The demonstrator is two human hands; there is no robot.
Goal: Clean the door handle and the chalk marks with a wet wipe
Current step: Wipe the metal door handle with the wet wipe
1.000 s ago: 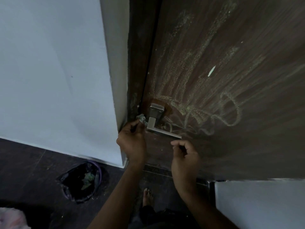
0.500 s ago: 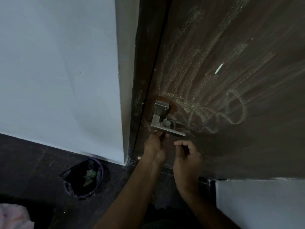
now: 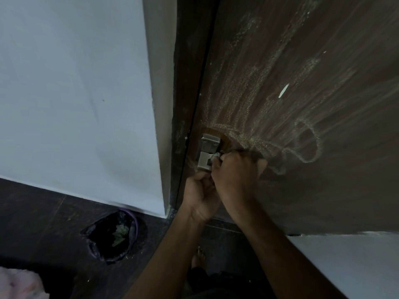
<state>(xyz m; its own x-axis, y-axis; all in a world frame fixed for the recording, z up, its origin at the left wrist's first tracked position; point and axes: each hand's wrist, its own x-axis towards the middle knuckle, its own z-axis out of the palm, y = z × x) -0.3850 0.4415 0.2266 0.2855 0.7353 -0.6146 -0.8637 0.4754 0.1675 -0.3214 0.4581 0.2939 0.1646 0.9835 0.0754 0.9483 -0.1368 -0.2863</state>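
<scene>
Wipe: we see a wipe (image 3: 216,156) at the fingertips of our right hand (image 3: 236,173), pressed on the door handle (image 3: 206,155).
Left hand: our left hand (image 3: 199,194), just below, is curled; what it grips, we cannot tell.
Hidden: the handle's lever is behind both hands.

No writing, label, brand or number can be read anywhere; the chalk marks (image 3: 269,117) on the brown door (image 3: 323,190), spreading up and to the right of the metal door handle (image 3: 206,154), are loose scribbles and loops that form no letters or digits, and the handle's plate carries no legible stamp
</scene>
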